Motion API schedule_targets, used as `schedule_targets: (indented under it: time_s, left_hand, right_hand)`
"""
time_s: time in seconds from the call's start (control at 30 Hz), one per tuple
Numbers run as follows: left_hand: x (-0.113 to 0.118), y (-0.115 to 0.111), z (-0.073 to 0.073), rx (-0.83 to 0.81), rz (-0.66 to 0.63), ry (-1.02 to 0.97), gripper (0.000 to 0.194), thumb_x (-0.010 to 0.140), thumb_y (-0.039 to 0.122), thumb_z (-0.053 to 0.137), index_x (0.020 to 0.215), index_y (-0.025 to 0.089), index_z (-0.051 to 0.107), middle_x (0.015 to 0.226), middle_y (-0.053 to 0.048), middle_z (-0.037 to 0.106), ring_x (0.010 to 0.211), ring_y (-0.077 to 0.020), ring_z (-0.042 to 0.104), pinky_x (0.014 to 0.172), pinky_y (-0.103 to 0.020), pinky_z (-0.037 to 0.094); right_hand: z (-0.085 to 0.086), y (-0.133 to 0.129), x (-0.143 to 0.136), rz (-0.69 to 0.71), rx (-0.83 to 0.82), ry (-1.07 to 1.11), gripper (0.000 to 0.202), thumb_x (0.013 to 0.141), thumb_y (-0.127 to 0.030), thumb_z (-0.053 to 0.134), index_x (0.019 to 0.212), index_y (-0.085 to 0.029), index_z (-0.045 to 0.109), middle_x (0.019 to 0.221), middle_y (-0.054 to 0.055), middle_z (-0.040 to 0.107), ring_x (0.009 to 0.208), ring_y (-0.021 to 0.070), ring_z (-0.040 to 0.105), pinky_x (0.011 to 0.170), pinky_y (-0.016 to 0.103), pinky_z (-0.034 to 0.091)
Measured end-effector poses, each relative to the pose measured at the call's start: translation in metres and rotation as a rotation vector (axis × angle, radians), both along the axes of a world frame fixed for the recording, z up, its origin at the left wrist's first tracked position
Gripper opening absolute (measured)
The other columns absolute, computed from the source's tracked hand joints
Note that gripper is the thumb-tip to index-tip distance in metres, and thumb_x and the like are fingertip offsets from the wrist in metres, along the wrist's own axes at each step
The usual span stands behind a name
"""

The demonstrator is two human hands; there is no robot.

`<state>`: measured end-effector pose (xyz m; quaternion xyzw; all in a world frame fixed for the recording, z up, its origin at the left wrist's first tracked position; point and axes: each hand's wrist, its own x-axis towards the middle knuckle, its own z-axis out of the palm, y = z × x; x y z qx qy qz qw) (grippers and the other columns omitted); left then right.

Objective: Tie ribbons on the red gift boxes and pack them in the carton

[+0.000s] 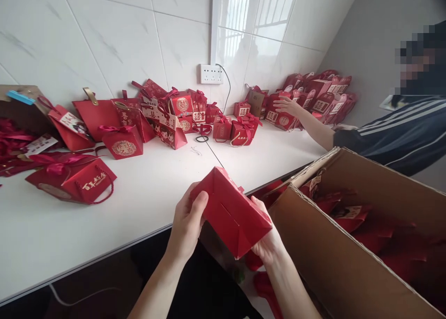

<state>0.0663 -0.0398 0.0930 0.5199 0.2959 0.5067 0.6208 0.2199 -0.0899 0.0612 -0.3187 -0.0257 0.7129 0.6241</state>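
Note:
A plain red paper box (232, 212) is held up in front of me, over the near edge of the white table (146, 193). One flat face with a slit in it is turned toward me. My left hand (188, 219) grips the box's left side, thumb on the face. At the box's right side, my right hand (266, 240) holds it from behind and below, its fingers partly hidden. Further left on the table lies a red gift box (95, 182) with a pink ribbon and a rope handle.
Red gift boxes (174, 128) line the wall below a socket (211, 74). More are piled at the back right (327, 98), where a person's hand (287, 106) reaches in. An open cardboard carton (334, 249) holding red boxes stands at the right.

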Motion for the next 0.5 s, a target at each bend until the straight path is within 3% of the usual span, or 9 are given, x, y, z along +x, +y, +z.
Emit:
schedule_targets:
  time_s: [0.13,0.23,0.3,0.4,0.5]
  left_hand:
    - [0.005,0.000,0.002,-0.201,0.009,-0.072,0.045,0.079,0.055,0.060,0.103,0.017,0.061,0.085,-0.005,0.068,0.079,-0.0223,0.067,0.059,-0.027,0.054]
    - [0.009,0.002,0.000,-0.454,-0.010,-0.141,0.043,0.076,0.053,0.062,0.097,0.015,0.064,0.084,-0.006,0.069,0.076,-0.0213,0.067,0.058,-0.025,0.052]
    - [0.011,0.004,0.000,-0.530,-0.028,-0.153,0.044,0.075,0.054,0.063,0.095,0.015,0.065,0.084,-0.006,0.068,0.077,-0.0217,0.066,0.061,-0.026,0.052]
    - [0.010,0.004,0.005,-0.393,0.039,-0.068,0.046,0.076,0.058,0.059,0.097,0.017,0.064,0.084,-0.005,0.064,0.081,-0.0208,0.063,0.069,-0.028,0.051]
    - [0.002,-0.012,0.015,0.019,0.484,0.037,0.040,0.073,0.056,0.062,0.098,0.025,0.060,0.092,-0.001,0.057,0.086,-0.0166,0.057,0.078,-0.030,0.048]
  right_hand:
    - [0.013,-0.010,0.001,0.070,0.064,0.098,0.042,0.077,-0.046,0.066,0.107,-0.018,0.058,0.082,0.001,0.070,0.070,0.0134,0.069,0.044,0.014,0.054]
    - [0.034,-0.022,0.000,0.160,0.100,0.183,0.053,0.073,-0.042,0.070,0.116,-0.016,0.051,0.101,0.005,0.069,0.089,0.0156,0.068,0.065,0.017,0.059]
    - [0.043,-0.027,-0.001,0.186,0.127,0.234,0.055,0.074,-0.037,0.069,0.119,-0.016,0.047,0.112,0.008,0.065,0.097,0.0169,0.066,0.078,0.021,0.059]
    - [0.043,-0.029,0.000,0.190,0.172,0.266,0.048,0.076,-0.032,0.066,0.118,-0.017,0.047,0.113,0.007,0.064,0.099,0.0169,0.065,0.076,0.021,0.059]
    - [0.033,-0.025,0.007,0.206,0.190,0.274,0.038,0.075,-0.031,0.063,0.108,-0.018,0.052,0.103,0.004,0.067,0.092,0.0139,0.066,0.068,0.015,0.058]
